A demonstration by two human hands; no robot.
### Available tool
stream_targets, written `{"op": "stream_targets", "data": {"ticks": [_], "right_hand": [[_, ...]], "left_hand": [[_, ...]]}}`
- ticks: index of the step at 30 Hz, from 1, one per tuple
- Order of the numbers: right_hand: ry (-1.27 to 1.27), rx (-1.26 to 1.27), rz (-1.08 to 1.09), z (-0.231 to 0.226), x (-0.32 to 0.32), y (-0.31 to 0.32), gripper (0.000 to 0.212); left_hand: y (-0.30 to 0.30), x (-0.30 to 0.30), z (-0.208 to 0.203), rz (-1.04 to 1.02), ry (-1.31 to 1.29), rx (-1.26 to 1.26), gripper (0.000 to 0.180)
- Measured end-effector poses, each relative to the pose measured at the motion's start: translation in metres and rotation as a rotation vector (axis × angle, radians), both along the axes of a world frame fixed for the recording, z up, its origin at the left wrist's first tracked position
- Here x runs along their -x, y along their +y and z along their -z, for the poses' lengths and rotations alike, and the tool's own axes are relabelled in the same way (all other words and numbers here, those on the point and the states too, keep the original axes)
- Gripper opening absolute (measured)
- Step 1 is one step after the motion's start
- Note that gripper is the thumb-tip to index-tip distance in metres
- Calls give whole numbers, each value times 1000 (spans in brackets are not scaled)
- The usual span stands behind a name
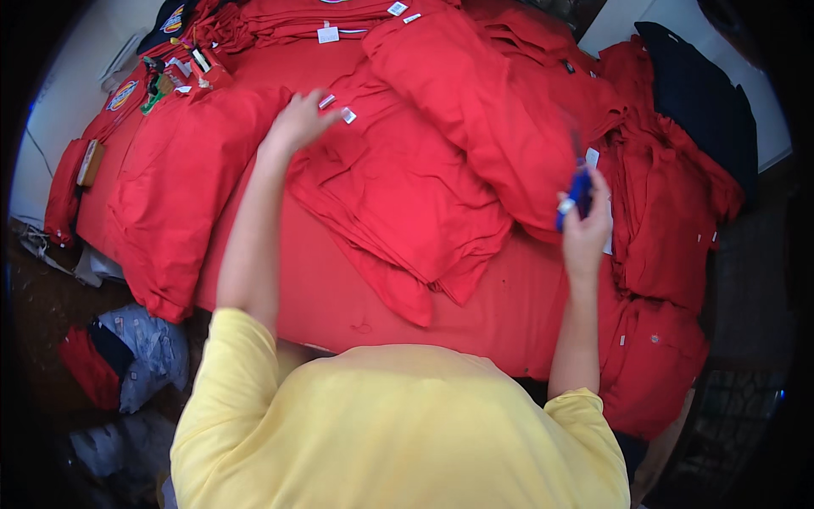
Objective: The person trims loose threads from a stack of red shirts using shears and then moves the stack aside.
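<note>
Red-covered, the table (475,339) bears rumpled red garments (407,195) at its middle. To their right, the right hand (589,229) has its fingers wrapped round a small blue tool (579,193). Farther off, the left hand (298,123), fingers loosely parted, is just beside white tags (348,114); beyond, at right, lies dark clothing (699,106).

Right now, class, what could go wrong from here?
The blue tool in the right hand is close to the red cloth; if sharp, which blur hides, it might nick it. The left pile seems to overhang the table, so a bump could make it slip.
</note>
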State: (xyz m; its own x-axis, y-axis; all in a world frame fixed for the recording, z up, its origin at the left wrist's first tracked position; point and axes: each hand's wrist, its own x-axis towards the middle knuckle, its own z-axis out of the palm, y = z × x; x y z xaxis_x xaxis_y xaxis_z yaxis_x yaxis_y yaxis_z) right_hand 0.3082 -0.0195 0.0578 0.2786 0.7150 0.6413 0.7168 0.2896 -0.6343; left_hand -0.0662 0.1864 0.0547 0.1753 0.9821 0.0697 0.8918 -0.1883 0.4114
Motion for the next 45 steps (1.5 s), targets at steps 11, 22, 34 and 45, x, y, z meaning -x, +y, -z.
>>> {"op": "stream_targets", "data": {"ticks": [11, 22, 34, 45], "right_hand": [[-565, -38, 137, 44, -40, 117, 61], [-408, -125, 132, 79, -52, 118, 57], [-87, 569, -426, 86, 92, -86, 63], [-201, 1090, -816, 3, 39, -60, 50]], "left_hand": [[47, 38, 102, -598, -435, -474, 34], [-52, 10, 86, -145, -419, -530, 34], [-171, -56, 95, 16, -509, -234, 30], [-169, -48, 97, -195, -773, -114, 24]]}}
